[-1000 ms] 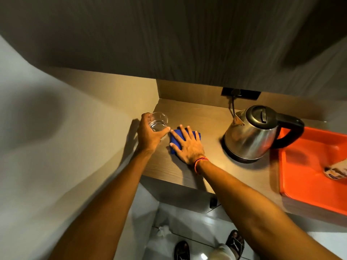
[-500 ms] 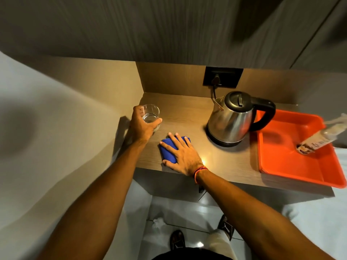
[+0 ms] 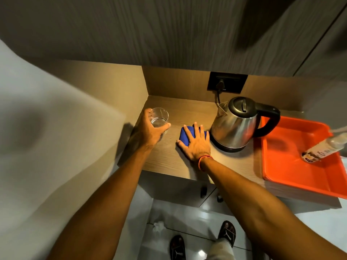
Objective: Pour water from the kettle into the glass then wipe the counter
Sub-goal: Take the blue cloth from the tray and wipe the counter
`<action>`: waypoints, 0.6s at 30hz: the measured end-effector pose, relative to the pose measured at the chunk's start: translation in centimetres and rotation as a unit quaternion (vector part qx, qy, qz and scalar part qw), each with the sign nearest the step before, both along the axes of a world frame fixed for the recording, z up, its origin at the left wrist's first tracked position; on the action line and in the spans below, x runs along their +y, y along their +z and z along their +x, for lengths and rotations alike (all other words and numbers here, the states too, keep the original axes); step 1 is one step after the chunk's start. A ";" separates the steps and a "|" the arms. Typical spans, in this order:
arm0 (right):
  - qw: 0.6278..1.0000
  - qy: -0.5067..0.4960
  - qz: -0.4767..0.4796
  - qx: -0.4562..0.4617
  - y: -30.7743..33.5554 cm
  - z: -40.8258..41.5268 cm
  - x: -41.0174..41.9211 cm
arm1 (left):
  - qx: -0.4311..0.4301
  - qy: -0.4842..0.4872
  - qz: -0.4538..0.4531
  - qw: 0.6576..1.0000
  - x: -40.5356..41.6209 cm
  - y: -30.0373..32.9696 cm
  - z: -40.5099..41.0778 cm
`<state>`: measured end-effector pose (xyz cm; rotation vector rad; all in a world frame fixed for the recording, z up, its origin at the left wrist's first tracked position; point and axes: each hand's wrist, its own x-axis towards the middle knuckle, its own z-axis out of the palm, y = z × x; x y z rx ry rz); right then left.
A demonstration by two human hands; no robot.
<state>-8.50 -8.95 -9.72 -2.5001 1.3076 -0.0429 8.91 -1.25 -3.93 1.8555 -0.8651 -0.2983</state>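
Observation:
A steel kettle [image 3: 235, 126] with a black lid and handle stands on its base on the wooden counter [image 3: 165, 158], its cord plugged into a wall socket behind. My left hand [image 3: 149, 131] is wrapped around a clear glass [image 3: 159, 117] with some water in it, at the counter's left end. My right hand [image 3: 196, 142] lies flat, fingers spread, pressing a folded blue cloth [image 3: 185, 135] onto the counter just left of the kettle. Most of the cloth is hidden under my palm.
An orange tray [image 3: 293, 171] sits at the right of the counter with a spray bottle [image 3: 323, 149] lying in it. A dark cabinet overhangs the counter. A wall closes the left side. Below the counter's edge are my feet on a tiled floor.
My right hand has slid the blue cloth along the counter toward the kettle. My left hand keeps its hold on the glass. The camera view has shifted.

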 end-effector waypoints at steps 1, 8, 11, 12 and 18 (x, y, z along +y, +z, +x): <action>1.000 0.005 0.003 0.004 0.1 0.4 -0.3 | -0.005 0.002 0.000 1.000 0.3 0.1 0.2; 0.996 0.084 -0.034 -0.008 -0.4 -0.5 2.2 | -0.006 0.001 0.003 1.000 1.2 -0.1 0.2; 0.992 0.113 -0.042 -0.020 -1.1 -2.3 3.9 | 0.005 -0.015 0.005 1.000 0.4 -0.6 -1.4; 0.991 0.126 -0.043 -0.023 -1.5 -2.8 4.4 | 0.009 -0.014 0.007 1.000 0.3 -0.8 -1.7; 0.994 0.090 -0.047 -0.040 -2.1 -7.7 6.0 | 0.055 -0.052 0.030 0.997 -1.4 -1.9 -4.9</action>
